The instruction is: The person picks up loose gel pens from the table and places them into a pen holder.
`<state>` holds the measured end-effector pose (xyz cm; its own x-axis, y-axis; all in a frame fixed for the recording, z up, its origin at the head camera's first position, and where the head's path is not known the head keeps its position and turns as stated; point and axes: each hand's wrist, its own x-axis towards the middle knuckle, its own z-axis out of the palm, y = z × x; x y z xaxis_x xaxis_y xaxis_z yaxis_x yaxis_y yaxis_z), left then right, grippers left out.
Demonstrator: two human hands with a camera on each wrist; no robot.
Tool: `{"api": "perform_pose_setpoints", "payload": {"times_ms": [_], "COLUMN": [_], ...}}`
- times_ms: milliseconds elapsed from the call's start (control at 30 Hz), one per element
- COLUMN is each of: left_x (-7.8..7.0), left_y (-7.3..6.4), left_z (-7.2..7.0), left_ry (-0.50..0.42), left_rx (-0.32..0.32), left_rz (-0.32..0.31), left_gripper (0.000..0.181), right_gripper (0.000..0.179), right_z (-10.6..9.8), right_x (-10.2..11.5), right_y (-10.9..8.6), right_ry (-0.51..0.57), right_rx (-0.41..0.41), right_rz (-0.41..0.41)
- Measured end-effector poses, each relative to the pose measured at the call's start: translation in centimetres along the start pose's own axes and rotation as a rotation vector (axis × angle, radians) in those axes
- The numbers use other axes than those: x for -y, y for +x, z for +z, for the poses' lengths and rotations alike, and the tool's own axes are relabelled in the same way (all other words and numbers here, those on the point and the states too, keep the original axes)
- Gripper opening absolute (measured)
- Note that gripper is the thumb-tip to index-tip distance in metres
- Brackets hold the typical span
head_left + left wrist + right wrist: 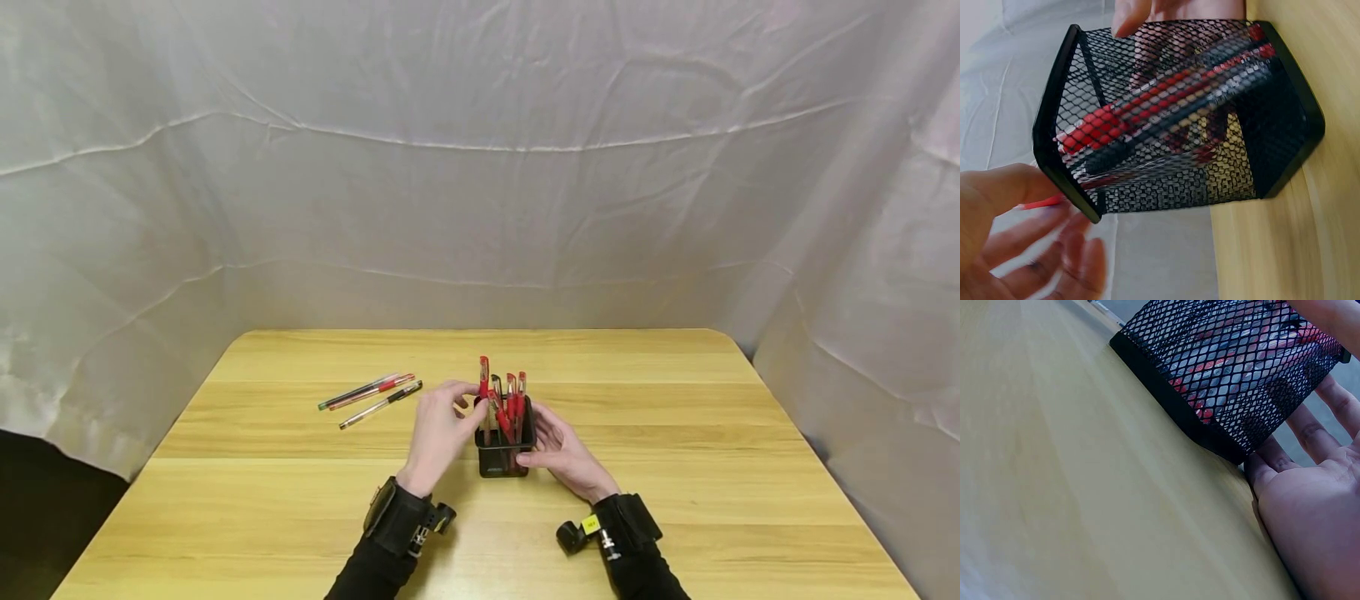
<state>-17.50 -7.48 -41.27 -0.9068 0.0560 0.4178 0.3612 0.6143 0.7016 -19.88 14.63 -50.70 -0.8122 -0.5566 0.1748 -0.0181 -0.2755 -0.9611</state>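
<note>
A black mesh pen holder (504,462) stands upright on the table, with several red-capped and black-capped pens (512,408) leaning inside it. At its left rim my left hand (441,425) pinches a red pen (483,375) between thumb and fingers. That pen reaches down into the holder, and its cap rises above the others. In the left wrist view, the fingers (1029,256) are blurred beside the rim. My right hand (566,458) holds the holder from the right, thumb on the front, the other fingers partly hidden behind the mesh.
To the left on the wooden table (300,500) lie a green-ended pen (352,393), a red-capped pen (378,389) close beside it, and a black-capped pen (381,406). A pale cloth (480,208) hangs behind the table and along its sides.
</note>
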Motion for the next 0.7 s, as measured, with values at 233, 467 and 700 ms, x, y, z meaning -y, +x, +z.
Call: {"api": "perform_pose_setpoints", "payload": {"times_ms": [233,467,700], "left_x": [2.8,8.7,10.3], "left_y": [-0.4,-1.1,-1.1], "left_z": [-1.8,-4.0,-5.0], "left_ry": [0.009,0.166,0.209], "left_rx": [0.015,0.085,0.215], "left_rz": [-0.125,-0.298,-0.325], "left_gripper": [0.035,0.046,0.053], "right_gripper": [0.095,0.095,0.097], "right_z": [-0.1,-0.2,-0.2], "right_x": [0.1,0.0,0.3], "right_y": [-0.2,-0.4,-0.6], "right_ry": [-0.004,-0.013,-0.018], "right_rx": [-0.006,-0.013,-0.018], "right_rz": [0.021,0.026,0.044]}}
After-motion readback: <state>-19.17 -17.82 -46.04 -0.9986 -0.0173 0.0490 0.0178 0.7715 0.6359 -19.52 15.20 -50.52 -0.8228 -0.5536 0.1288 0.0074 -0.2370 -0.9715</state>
